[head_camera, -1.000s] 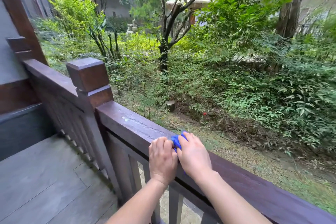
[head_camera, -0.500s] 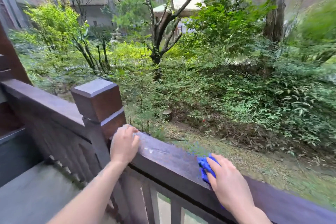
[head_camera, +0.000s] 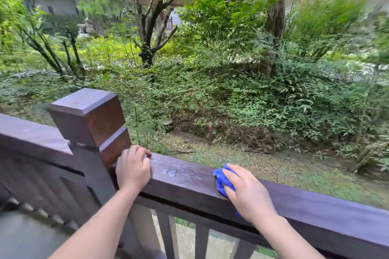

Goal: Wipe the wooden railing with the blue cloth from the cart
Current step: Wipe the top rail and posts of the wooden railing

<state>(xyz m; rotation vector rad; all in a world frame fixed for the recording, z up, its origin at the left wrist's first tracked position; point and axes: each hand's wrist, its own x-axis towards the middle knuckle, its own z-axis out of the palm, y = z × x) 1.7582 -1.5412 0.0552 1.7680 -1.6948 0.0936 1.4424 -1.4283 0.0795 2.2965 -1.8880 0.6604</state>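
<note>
while the left hand (head_camera: 133,169) curls its fingers (head_camera: 141,152) closed over the top of the wooden railing (head_camera: 189,181) just beside the square post (head_camera: 89,118), the right hand (head_camera: 248,193) presses the blue cloth (head_camera: 221,178) flat against the rail's top, fingers spread over it rather than clenched. a pale wet smear (head_camera: 172,171) lies on the rail between the hands. green shrubs (head_camera: 231,90) fill the garden beyond.
</note>
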